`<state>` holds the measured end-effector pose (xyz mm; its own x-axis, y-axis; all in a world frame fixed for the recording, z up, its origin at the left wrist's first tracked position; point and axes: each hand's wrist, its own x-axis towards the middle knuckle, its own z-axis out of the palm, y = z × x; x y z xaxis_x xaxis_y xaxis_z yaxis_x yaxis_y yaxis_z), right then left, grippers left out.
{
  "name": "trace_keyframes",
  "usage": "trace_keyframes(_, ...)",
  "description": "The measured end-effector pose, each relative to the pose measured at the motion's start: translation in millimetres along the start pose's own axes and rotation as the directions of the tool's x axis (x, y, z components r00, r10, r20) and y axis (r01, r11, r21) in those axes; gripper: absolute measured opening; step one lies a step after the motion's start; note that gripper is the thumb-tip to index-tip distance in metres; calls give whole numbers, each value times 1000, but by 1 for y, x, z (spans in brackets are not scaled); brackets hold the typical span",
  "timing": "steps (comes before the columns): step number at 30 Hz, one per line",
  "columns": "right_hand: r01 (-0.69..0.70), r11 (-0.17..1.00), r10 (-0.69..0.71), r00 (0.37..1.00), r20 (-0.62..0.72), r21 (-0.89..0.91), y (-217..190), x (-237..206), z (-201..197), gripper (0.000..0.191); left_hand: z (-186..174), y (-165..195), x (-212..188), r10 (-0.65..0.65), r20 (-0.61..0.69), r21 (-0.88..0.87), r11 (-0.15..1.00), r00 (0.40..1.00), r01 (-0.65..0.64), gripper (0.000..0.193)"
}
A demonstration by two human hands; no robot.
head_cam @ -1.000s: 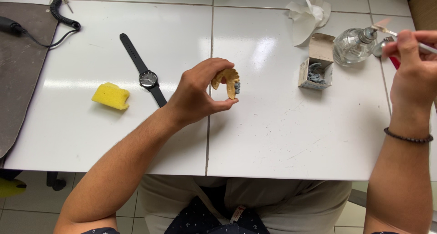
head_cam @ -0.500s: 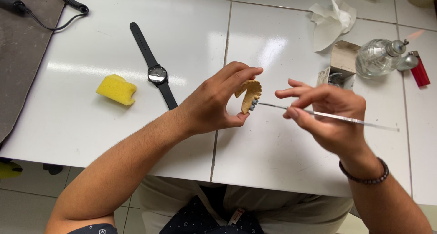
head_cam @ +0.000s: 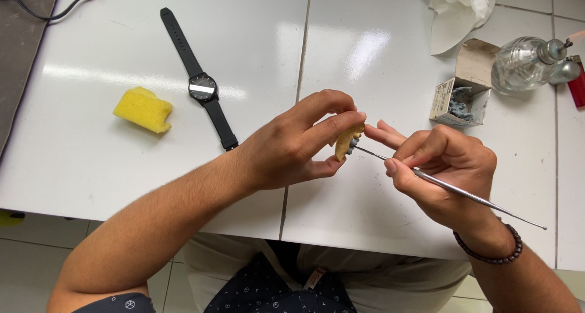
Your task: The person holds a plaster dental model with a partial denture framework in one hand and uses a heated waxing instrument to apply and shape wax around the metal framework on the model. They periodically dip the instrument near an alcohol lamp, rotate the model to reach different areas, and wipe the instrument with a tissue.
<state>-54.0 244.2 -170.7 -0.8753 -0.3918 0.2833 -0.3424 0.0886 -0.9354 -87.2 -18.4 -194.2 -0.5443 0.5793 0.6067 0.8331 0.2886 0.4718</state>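
Our left hand [head_cam: 292,145] pinches a tan dental cast [head_cam: 345,140] while, at its three o'clock, our right hand [head_cam: 448,170] grips a thin metal probe [head_cam: 463,193], tip touching it.

Bare forearms; dark beaded bracelet [head_cam: 489,250] on right wrist, lower right. Dark patterned shirt [head_cam: 280,291], bottom centre, pale trousers.

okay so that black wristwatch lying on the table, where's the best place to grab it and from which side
Probably the round case of the wristwatch, pinched across its two free sides from above. It lies flat with the strap stretched out straight along the white table, so the strap ends would dangle. The yellow sponge sits apart, leaving room.
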Motion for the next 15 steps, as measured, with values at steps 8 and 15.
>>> trace_keyframes(8,-11,998,12,1000,16,-65,-5,3,1,23,0,-2,-1,11,10,9,1000,1000,-11,65)
trace_keyframes(15,-11,998,13,1000,23,-65,-7,4,3,23,-1,-3,-1,20,8,4,1000,1000,-20,66)
